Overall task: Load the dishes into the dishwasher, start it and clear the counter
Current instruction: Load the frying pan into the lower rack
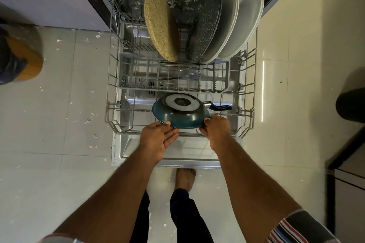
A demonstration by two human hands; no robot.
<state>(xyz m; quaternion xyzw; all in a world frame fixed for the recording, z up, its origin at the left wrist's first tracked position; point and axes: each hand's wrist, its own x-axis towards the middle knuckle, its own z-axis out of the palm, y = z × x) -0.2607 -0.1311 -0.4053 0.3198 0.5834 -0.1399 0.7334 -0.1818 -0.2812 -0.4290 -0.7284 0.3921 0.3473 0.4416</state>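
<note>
Pan [180, 111] turned bottom-up and tilted at the near end of the pulled-out lower rack [249, 92], likely so water could drain off, handle off to the right. Steadied on both sides: left hand [158, 139] fairly open with fingertips under the rim, right hand [216, 129] curled round the rim's other edge. Stood on edge further back, four plates [242, 25], well apart from the pan.

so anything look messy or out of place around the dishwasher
Yes: white flecks of debris litter the pale tiled floor, mostly left of the pulled-out wire rack. In the rack, the round speckled tan board leans left while the plates beside it lean right.
</note>
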